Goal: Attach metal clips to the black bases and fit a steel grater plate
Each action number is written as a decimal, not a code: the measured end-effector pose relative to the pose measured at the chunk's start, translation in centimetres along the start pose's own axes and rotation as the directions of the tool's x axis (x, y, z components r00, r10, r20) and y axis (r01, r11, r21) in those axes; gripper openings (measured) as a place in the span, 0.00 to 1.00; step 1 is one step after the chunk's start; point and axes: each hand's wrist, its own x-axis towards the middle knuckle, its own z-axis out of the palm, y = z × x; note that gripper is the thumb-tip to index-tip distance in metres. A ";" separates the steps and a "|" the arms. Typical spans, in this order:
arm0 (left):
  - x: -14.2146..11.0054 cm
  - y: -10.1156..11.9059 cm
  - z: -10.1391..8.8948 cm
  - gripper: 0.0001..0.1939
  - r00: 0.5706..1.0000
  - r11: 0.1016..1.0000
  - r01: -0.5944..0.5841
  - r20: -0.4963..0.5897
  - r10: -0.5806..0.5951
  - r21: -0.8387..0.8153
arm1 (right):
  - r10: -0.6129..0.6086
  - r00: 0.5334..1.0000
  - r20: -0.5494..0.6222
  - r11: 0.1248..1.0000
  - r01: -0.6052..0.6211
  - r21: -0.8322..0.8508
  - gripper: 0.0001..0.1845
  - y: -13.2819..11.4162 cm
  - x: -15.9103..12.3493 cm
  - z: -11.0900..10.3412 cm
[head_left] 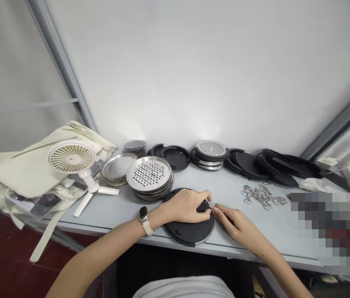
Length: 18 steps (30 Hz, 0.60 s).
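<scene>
A round black disc (190, 231) with a metal rim showing at its lower right lies near the front edge of the table. Across its top rests my left hand (187, 205), fingers curled in and pressing at the disc's right edge. Between both hands a thin metal wire clip (209, 204) sits at that edge. My right hand (232, 221) is closed and pinches the clip's right end; the part inside the fingers is hidden. To the right lies a pile of similar wire clips (260, 194).
Behind the disc stands a stack of round grater plates (150, 174) beside plain metal discs (119, 167). Black round holders (255, 165) line the wall, with another grater stack (211, 151). A small fan (72, 157) and cream bag (32, 174) occupy the left.
</scene>
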 end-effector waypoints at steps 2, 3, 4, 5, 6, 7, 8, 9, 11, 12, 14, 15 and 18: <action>0.0 0.0 -0.1 0.13 1.000 1.000 -0.006 -0.001 0.006 -0.009 | 0.001 1.000 0.002 1.000 -0.001 -0.009 0.18 0.1 0.1 0.1; 0.0 0.0 -0.1 0.13 1.000 1.000 -0.008 0.000 0.008 -0.013 | 0.002 1.000 0.005 1.000 -0.002 -0.012 0.18 0.1 0.1 0.1; -0.1 0.0 -0.1 0.13 1.000 1.000 -0.010 0.002 0.010 -0.017 | 0.003 1.000 0.009 1.000 -0.003 -0.013 0.18 0.2 0.1 0.2; -0.1 0.0 -0.2 0.12 1.000 1.000 -0.011 0.004 0.012 -0.018 | 0.004 1.000 0.013 1.000 -0.004 -0.014 0.18 0.3 0.1 0.2; -0.1 0.0 -0.2 0.12 1.000 1.000 -0.011 0.006 0.011 -0.017 | 0.007 1.000 0.018 1.000 -0.007 -0.015 0.18 0.3 0.1 0.2; -0.1 0.1 -0.2 0.12 1.000 1.000 -0.009 0.008 0.009 -0.015 | 0.010 1.000 0.022 1.000 -0.009 -0.014 0.19 0.4 0.0 0.2; -0.1 0.1 -0.2 0.12 1.000 1.000 -0.006 0.011 0.006 -0.014 | 0.014 1.000 0.026 1.000 -0.013 -0.014 0.19 0.4 0.0 0.2; -0.1 0.1 -0.2 0.12 1.000 1.000 -0.002 0.014 0.002 -0.013 | 0.017 0.999 0.030 1.000 -0.017 -0.013 0.19 0.5 -0.1 0.2; 0.0 0.1 -0.2 0.12 1.000 1.000 0.005 0.015 -0.005 -0.010 | 0.023 0.999 0.037 1.000 -0.022 -0.007 0.19 0.5 -0.2 0.3; 0.0 0.1 -0.2 0.12 1.000 1.000 0.007 0.015 -0.006 -0.009 | 0.024 0.999 0.037 1.000 -0.023 -0.004 0.19 0.5 -0.2 0.3; 0.0 0.0 -0.1 0.12 1.000 1.000 0.008 0.011 -0.007 -0.004 | 0.023 0.999 0.035 1.000 -0.023 0.000 0.19 0.6 -0.2 0.3; 0.0 0.0 -0.1 0.12 1.000 1.000 0.007 0.008 -0.007 -0.001 | 0.024 0.999 0.033 1.000 -0.024 0.001 0.19 0.6 -0.1 0.3; 0.0 -0.1 0.0 0.12 1.000 1.000 -0.008 0.001 0.008 0.005 | 0.029 0.999 0.033 1.000 -0.029 0.005 0.19 0.7 0.0 0.4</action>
